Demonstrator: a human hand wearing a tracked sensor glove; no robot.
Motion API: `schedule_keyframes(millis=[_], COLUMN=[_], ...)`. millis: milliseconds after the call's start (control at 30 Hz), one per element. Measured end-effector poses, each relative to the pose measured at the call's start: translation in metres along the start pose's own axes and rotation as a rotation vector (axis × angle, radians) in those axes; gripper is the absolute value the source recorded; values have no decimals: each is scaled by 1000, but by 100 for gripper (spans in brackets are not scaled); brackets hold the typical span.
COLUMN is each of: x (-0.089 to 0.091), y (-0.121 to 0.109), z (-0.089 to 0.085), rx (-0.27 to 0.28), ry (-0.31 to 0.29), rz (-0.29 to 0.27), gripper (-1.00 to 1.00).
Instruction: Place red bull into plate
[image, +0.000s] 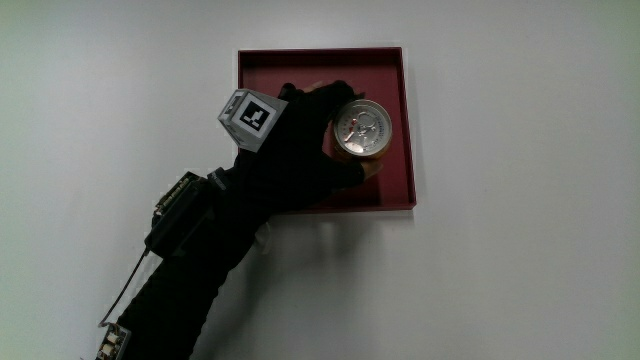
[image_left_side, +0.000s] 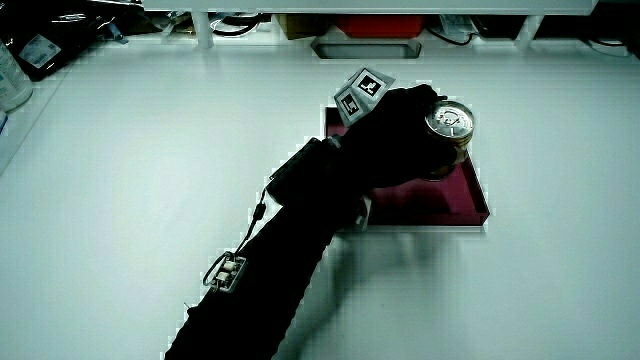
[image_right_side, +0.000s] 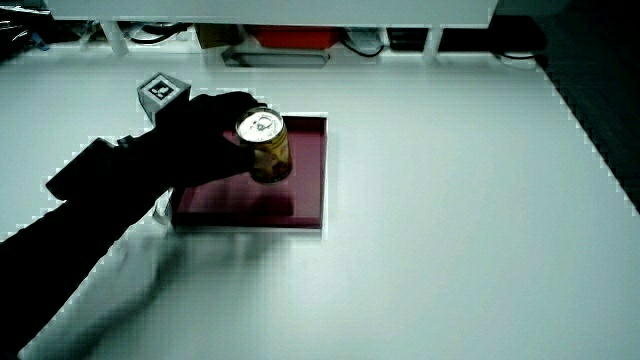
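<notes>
The red bull can (image: 361, 132) is held upright over the dark red square plate (image: 390, 180), silver top and pull tab facing upward. In a side view the can (image_right_side: 266, 146) shows a golden body and stands clear of the plate floor (image_right_side: 300, 190), its shadow falling on the floor beneath it. Whether the can base touches the plate cannot be told from the main view. The hand (image: 295, 140) is clamped on the can, fingers curled round its side, with the fingertips (image: 330, 92) reaching the can at about 11 o'clock of its top. The patterned cube (image: 247, 117) sits on the back of the hand. The forearm (image: 200, 260) runs from the plate's corner at about 7 o'clock toward the person. The plate rests flat on the white table (image: 520, 250).
</notes>
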Motion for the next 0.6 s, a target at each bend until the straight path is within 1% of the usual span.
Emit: schedule_keyframes(millis=[33, 67, 100, 133, 167, 200, 233, 267, 300, 333, 367, 400, 433, 500, 533, 567, 600], x=[-4, -7, -9, -12, -16, -21, -26, -29, -33, -37, -39, -42, -46, -50, -52, -53, -54], y=[0, -1, -2, -2, -2, -2, -2, -2, -3, -3, -3, -4, -4, -4, -4, -5, -5], z=[1, 2, 3, 4, 4, 4, 5, 5, 5, 5, 6, 6, 5, 5, 5, 5, 5], rx=[9, 11, 6, 15, 15, 21, 26, 32, 35, 43, 43, 49, 51, 54, 56, 60, 60], ry=[-10, 7, 9, 19, 0, -5, 11, -6, -5, 8, -1, 3, -6, -10, -17, 11, -3], rz=[-8, 13, 58, 48, 64, 76, 76, 80, 96, 88, 115, 112, 115, 137, 126, 149, 147], gripper=[0, 0, 0, 0, 0, 0, 0, 0, 0, 0, 0, 0, 0, 0, 0, 0, 0])
